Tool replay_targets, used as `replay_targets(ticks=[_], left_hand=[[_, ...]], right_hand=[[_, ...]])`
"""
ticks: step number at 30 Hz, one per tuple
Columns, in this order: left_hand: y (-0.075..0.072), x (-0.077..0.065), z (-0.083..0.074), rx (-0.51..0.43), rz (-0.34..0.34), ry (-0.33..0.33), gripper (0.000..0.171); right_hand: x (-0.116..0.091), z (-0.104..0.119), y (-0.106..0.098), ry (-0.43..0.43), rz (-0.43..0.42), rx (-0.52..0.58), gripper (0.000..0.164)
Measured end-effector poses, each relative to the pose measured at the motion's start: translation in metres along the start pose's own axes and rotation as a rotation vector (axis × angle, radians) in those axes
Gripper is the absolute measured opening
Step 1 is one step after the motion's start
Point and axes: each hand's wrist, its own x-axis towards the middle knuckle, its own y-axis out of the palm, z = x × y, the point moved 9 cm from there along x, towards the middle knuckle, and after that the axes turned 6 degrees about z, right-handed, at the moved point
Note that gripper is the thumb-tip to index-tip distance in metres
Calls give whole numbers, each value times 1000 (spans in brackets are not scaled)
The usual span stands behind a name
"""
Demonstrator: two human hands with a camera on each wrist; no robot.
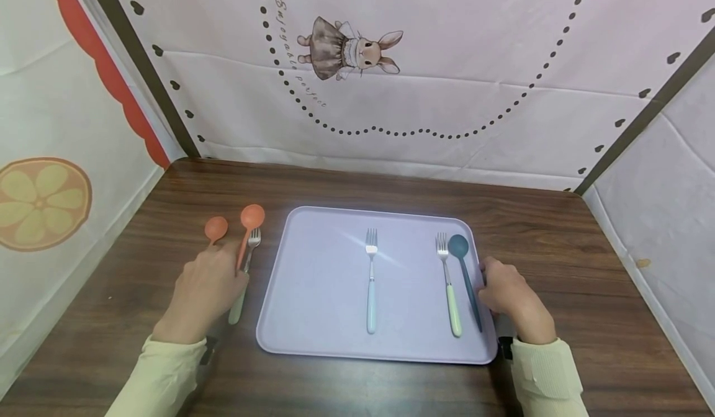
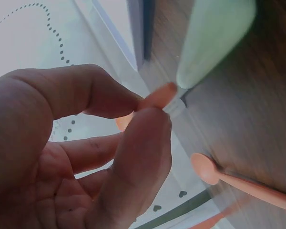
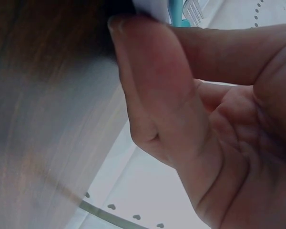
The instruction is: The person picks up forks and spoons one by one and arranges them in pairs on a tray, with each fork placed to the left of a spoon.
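My left hand point(image 1: 198, 293) pinches the handle of an orange spoon point(image 1: 252, 216) between thumb and index finger, left of the tray. Its handle end point(image 2: 163, 97) pokes out past the fingertips in the left wrist view. Beside it on the table lie a second orange spoon point(image 1: 215, 227) and a fork with a pale green handle point(image 1: 236, 310). At the right side of the lilac tray point(image 1: 318, 268), my right hand point(image 1: 516, 299) holds the rim, thumb and index finger at the edge point(image 3: 151, 6).
On the tray lie a fork with a light blue handle point(image 1: 371, 305), a fork with a light green handle point(image 1: 454, 311) and a dark teal spoon point(image 1: 458, 246). A wooden table point(image 1: 536, 218) carries everything. Printed white cloth point(image 1: 447, 51) hangs behind and at both sides.
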Motion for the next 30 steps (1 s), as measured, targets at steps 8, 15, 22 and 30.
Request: replay_targets(ticks=[8,15,22,30], left_hand=[[-1,1,-8,-21,12,11,16],[0,2,-16,2,11,21,17],[-1,3,-27,43,3,67,12],[0,4,-36,63,7,73,13]], right_hand=[[-1,2,-2,-6,2,2,46],[-1,3,-1,-9,0,6,45],[-2,2,-2,-13,-4,11,45],[-1,1,-2,-15,-8,15,45]])
